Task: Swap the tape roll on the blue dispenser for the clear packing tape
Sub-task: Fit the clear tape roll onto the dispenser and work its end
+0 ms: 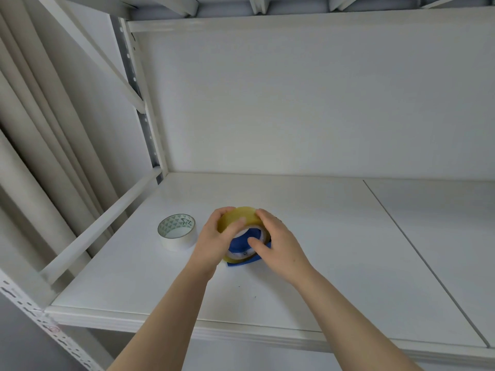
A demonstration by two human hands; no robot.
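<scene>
Clear roll [235,218] is sitting over the blue dispenser [241,243], standing on edge, tilted a little toward me. Blue is showing through the core and below the roll's near edge. I am judging the roll to be partway onto the hub, not fully seated; I cannot see the hub itself.

Left hand [214,242] is gripping the roll's left flank, thumb across the near face, fingers curling over the top. Right hand [278,242] is closing on the right flank, thumb pressing near the core, fingers wrapping the far side. Both are holding the roll; whether either is also pinning the dispenser I cannot tell.

Step in hand, as I am reading it: pressing the new roll home on the hub.

How I am planning to do it well:
- keeping the core square to the hub, pushing evenly from both sides so it is not cocking;
- checking unwind direction first, sticky side facing the cutter path; the free end is not visible here;
- bracing the dispenser against the shelf [294,277] so it is not sliding away;
- keeping fingers clear of the blade, which is hidden.

White roll [177,232] is lying flat just left of the left hand, apart from it, off the dispenser. I am taking it for the old roll. Leaving it there.
</scene>
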